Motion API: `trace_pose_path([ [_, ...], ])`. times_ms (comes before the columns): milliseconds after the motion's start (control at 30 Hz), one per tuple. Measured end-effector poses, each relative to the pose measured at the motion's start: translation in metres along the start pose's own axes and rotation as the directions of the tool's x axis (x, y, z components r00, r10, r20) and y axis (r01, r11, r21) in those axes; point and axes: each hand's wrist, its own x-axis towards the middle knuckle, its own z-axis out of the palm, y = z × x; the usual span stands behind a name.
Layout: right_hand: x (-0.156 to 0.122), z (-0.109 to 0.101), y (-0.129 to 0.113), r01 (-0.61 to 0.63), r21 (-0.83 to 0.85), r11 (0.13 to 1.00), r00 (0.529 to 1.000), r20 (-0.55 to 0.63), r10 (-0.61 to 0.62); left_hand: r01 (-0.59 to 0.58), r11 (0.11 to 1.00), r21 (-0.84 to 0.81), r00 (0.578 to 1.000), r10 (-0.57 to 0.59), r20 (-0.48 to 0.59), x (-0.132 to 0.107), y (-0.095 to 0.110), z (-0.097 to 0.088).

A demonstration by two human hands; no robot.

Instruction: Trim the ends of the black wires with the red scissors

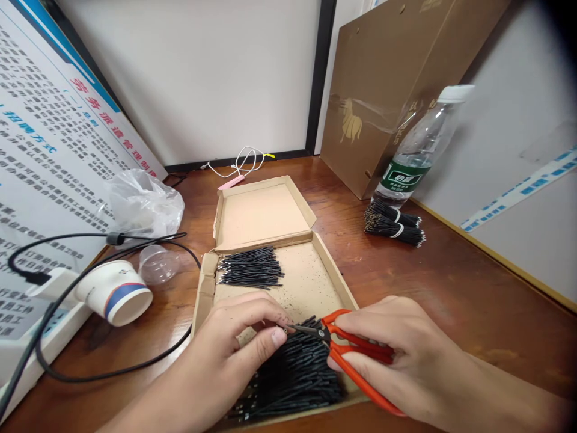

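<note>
My left hand [234, 346] pinches a thin black wire piece [283, 328] between thumb and fingers, over an open cardboard box [324, 264]. My right hand [401, 352] grips orange-handled scissors [347, 346], whose black blades meet the wire's tip. Under both hands lies a big pile of black wire pieces [293, 376] in the box's near end. A smaller, tidy heap of black wire pieces [250, 267] lies at the box's far left.
A tipped paper cup [117, 293], black cable [90, 373] and plastic bag [144, 201] are left. Two banded wire bundles [394, 222], a water bottle [417, 150] and a brown carton [383, 84] stand right. A printed board [45, 156] leans at left.
</note>
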Motion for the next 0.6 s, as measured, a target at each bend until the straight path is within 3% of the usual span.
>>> trace_pose_path([
  [167, 0.0000, 0.0009, 0.0015, 0.001, -0.025, 1.000, 0.999, -0.050, -0.002, 0.013, 1.000, 0.006, 1.000, -0.013, 0.011, 0.0008, 0.0035, -0.0010],
  [600, 0.0013, 0.0020, 0.0052, 0.019, -0.030, 0.999, 0.994, -0.106, -0.022, -0.148, 0.974, 0.172, 0.988, 0.152, -0.015, 0.0014, 0.0012, 0.0009],
])
